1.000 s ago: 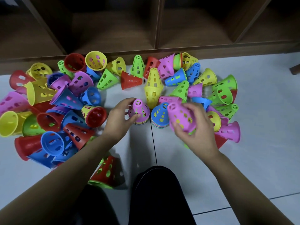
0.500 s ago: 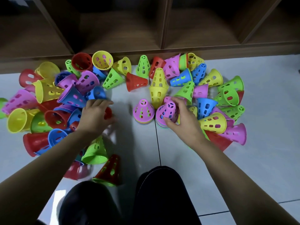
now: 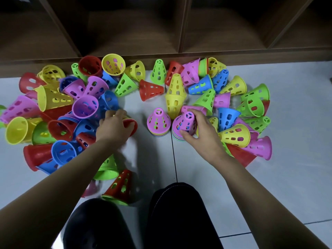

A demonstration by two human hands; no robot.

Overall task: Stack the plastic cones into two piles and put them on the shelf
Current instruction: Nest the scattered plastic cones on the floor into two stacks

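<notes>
Two upright piles of nested plastic cones stand side by side on the floor, each topped by a pink cone: the left pile (image 3: pixel 158 122) and the right pile (image 3: pixel 185 125). My right hand (image 3: pixel 201 130) grips the top pink cone of the right pile, thumb in front and fingers behind. My left hand (image 3: pixel 115 128) reaches into the loose heap at the left and closes round a red cone (image 3: pixel 132 124) lying on its side. Several loose cones in red, blue, yellow, green and pink lie scattered on both sides.
A dark wooden shelf (image 3: pixel 125 56) with open compartments runs along the far edge of the floor. A yellow double cone (image 3: pixel 175 95) stands just behind the piles. A red-on-green cone (image 3: pixel 119 186) stands by my left knee (image 3: pixel 93 225). Pale floor tiles lie at the right.
My right hand set the pink cone down onto the right pile and still holds it. My left hand left the left pile and moved left onto a red cone in the heap.
</notes>
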